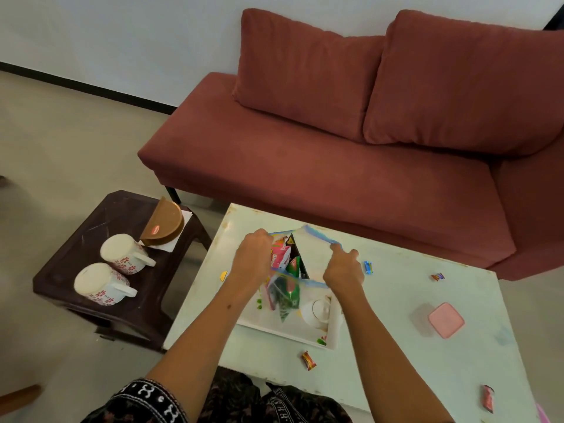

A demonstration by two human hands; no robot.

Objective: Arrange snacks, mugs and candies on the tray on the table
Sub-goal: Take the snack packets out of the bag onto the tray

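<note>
White desk point(396, 325) stood in front of a red sofa point(320, 154), beige floor round it. Tray point(274, 328) sat mid-desk w/ a white mug point(316, 311) on it. Above tray, left grip point(251, 254) & right grip point(343, 268) each pinched a rim of the snack bag point(288, 270), mouth pulled apart. Candies lay right of tray: blue point(368, 267), red point(308, 360). Two flowered mugs point(122, 254) stood on dark stool point(100, 270) left of desk.

Snack bag point(288, 270) above the tray point(332, 331) on the table point(396, 355); two mugs point(122, 254) on the stool point(61, 270) left
</note>
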